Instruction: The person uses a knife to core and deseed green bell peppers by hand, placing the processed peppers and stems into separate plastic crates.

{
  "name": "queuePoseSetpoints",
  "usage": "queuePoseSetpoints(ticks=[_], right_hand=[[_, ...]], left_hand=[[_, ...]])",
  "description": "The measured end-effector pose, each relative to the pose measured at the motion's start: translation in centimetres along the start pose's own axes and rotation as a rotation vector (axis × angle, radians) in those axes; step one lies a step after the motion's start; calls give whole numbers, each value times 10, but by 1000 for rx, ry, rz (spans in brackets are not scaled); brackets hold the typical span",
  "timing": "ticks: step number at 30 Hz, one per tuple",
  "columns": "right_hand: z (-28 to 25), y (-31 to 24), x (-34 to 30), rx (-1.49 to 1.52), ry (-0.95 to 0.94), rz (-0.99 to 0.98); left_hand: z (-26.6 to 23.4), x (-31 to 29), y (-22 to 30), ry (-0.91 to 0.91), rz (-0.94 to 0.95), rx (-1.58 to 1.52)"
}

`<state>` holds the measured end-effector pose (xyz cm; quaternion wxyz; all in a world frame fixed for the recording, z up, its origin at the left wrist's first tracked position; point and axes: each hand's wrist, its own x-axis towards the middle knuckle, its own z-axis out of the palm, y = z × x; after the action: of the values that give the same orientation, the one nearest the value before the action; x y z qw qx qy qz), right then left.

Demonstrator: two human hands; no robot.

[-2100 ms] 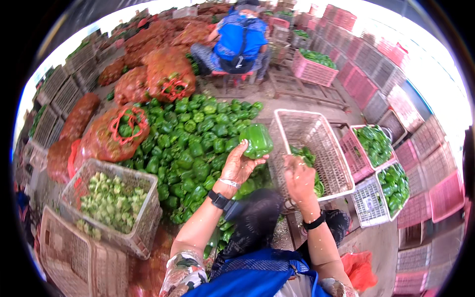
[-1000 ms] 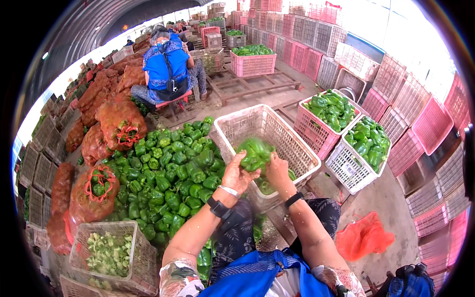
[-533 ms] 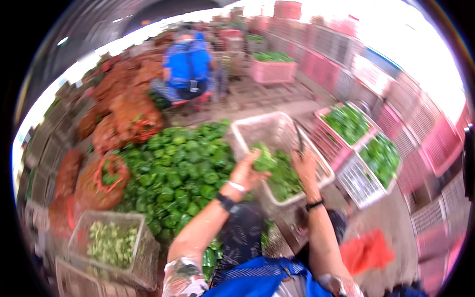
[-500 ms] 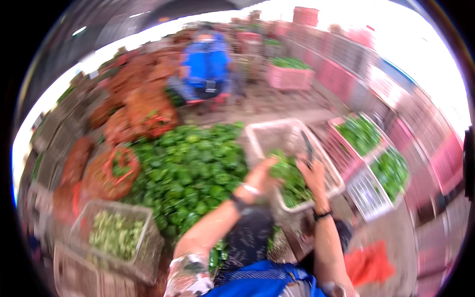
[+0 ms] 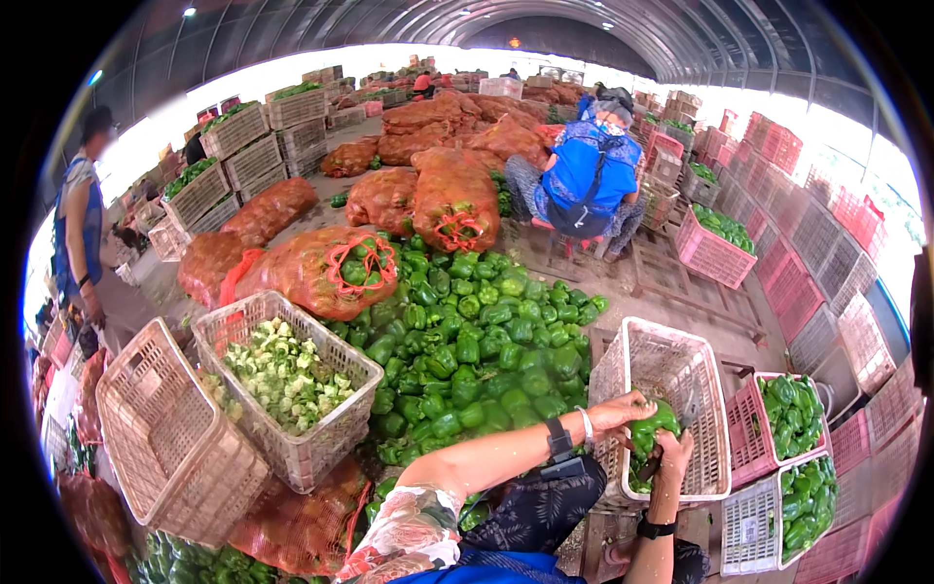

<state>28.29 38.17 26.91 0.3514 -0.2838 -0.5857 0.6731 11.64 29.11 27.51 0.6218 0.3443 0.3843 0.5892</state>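
At the lower right of the frame, the left hand [image 5: 620, 417] grips a green pepper [image 5: 655, 426] over the near end of a pale crate [image 5: 725, 443], while the right hand [image 5: 671, 456] meets its lower right side with bent fingers; what that hand grips I cannot tell. Loose peppers [image 5: 467, 341] spread across the centre, and a crate of pale green trimmings [image 5: 287, 378] stands at lower left.

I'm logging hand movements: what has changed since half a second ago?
The right hand has come leftward to meet the left hand at a green pepper over the pale crate. The view swung left. The pepper heap and seated co-worker stayed put.
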Motion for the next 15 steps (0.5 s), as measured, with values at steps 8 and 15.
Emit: queuePoseSetpoints(ticks=[8, 15], right_hand=[[13, -2, -16, 333, -32, -56], [10, 10, -18, 345, 79, -103]], left_hand=[[13, 11, -2, 9, 122, -83], [35, 18, 2, 139, 343, 425]])
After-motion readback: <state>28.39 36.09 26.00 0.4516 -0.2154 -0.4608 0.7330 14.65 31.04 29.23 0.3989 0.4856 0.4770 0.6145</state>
